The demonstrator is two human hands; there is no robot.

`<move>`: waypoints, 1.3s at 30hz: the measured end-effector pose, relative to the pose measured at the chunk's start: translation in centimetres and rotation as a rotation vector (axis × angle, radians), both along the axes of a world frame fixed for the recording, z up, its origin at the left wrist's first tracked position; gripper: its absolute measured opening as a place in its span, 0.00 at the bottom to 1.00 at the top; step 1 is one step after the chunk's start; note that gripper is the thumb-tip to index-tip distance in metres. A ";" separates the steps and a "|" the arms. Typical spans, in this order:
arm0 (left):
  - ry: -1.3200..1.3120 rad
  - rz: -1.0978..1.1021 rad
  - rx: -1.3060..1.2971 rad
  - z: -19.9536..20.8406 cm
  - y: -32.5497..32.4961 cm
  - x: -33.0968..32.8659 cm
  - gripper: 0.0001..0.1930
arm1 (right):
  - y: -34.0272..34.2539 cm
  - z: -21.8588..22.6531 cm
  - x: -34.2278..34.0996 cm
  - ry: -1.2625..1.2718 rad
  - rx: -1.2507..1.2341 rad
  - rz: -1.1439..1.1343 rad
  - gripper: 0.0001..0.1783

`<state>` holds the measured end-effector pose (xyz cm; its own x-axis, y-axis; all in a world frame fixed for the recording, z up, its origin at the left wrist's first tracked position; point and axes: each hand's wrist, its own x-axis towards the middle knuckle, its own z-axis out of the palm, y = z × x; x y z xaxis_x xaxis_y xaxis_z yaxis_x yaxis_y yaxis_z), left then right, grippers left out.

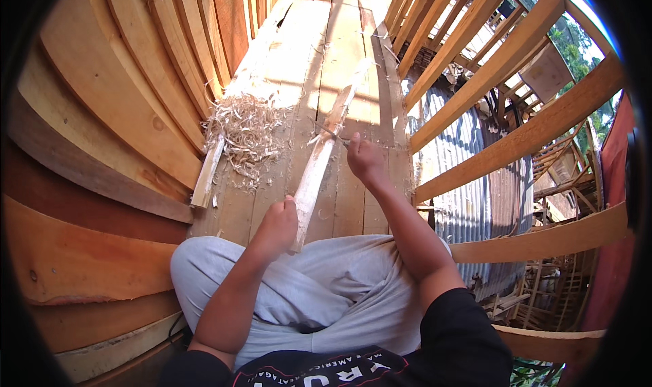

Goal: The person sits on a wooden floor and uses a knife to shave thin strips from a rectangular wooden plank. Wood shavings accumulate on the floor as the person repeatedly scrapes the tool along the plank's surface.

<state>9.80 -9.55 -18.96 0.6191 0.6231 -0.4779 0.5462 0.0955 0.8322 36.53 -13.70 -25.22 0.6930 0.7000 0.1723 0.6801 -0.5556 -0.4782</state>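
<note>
"Seeing edges?"
"Board wall (129,108) at nine, railing (516,125) at three; plank floor (353,204) opens toward twelve."
"And the stick (314,180)?"
"Central, long axis seven to one. Left hand (277,225) closed around its near end; right hand (365,159) closed on a knife (337,138) crossing it."

A black short-sleeved shirt (445,360) (white lettering (341,371) across the front), loose pale grey trousers (305,302), bare left hand (277,227) and right hand (365,159).

Harsh sun glare on floorboards (299,58)
</note>
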 end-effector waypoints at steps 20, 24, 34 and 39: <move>-0.168 0.035 -0.585 -2.0 2.6 2.7 0.30 | -2.0 1.6 -0.3 0.087 0.067 0.332 0.19; -0.124 0.087 -0.268 -2.6 2.0 2.3 0.30 | -1.9 2.2 -0.7 -0.006 -0.049 0.338 0.19; 0.020 -0.025 0.168 -0.1 1.6 0.1 0.30 | -1.1 1.8 -4.1 -0.057 0.019 0.290 0.22; 0.027 -0.074 0.206 0.2 1.0 0.5 0.30 | -1.5 0.7 -1.6 -0.076 0.059 0.316 0.21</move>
<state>10.32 -8.51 -18.78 0.6559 0.6623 -0.3622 0.5675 -0.1162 0.8151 34.88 -15.15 -24.48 0.4264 0.8657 0.2620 0.8495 -0.2839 -0.4446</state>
